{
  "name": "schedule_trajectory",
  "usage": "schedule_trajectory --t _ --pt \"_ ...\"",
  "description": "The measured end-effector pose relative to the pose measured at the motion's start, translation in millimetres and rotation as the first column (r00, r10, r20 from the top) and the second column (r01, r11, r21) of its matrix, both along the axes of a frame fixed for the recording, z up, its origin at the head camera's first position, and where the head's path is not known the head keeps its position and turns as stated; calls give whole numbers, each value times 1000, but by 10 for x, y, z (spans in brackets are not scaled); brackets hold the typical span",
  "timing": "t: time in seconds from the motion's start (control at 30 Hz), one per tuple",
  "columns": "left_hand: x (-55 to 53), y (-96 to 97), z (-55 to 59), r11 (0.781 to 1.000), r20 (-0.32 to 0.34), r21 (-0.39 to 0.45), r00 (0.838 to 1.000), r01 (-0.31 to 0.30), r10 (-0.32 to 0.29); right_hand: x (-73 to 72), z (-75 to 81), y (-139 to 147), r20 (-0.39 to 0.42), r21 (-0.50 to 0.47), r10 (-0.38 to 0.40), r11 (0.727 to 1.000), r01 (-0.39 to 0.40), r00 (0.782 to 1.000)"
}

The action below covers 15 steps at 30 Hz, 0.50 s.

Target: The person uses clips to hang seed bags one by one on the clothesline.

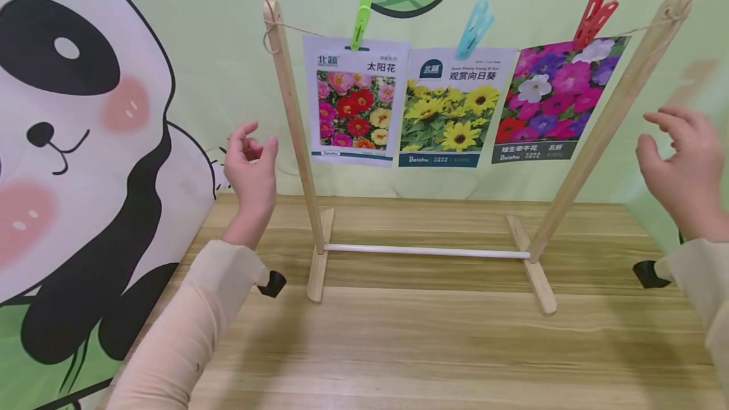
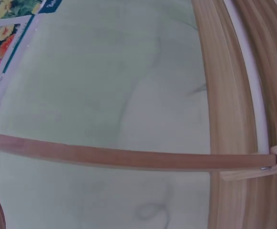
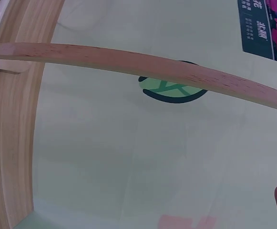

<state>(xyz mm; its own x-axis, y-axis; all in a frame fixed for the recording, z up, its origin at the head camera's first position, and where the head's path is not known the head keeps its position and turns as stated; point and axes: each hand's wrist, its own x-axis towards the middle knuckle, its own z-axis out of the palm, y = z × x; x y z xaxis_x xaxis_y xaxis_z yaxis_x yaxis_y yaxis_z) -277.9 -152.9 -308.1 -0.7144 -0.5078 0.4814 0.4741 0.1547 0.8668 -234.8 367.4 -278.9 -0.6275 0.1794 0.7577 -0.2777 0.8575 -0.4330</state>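
Three flower seed packets hang from a string tied between two wooden posts. The portulaca-like packet (image 1: 357, 109) on the left is held by a green clothespin (image 1: 361, 23). A blue clothespin (image 1: 475, 29) holds the yellow sunflower packet (image 1: 450, 116), and a red clothespin (image 1: 594, 18) the pink and purple petunia-like packet (image 1: 555, 97). My left hand (image 1: 250, 166) is raised outside the left post (image 1: 295, 125), fingers loosely bent, holding nothing. Beyond the right post (image 1: 609, 131), my right hand (image 1: 680, 166) is likewise raised and bare, apart from the wood.
A white rod (image 1: 427, 250) joins the stand's two wooden feet, the left foot (image 1: 321, 271) and the right foot (image 1: 538, 277), on the wood-grain table (image 1: 421, 347). Behind hangs a pale green backdrop (image 1: 188, 18) with a panda and leaf print.
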Motion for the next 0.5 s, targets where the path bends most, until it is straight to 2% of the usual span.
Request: schedule_trajectory --t 0.23,0.5 --pt "-75 -77 -157 1000 52 -4 998 -26 26 -11 -96 11 35 30 4 1000 -5 999" --pt "-88 -119 -276 999 100 -27 995 -25 28 -24 -163 31 109 27 14 1000 -17 994"
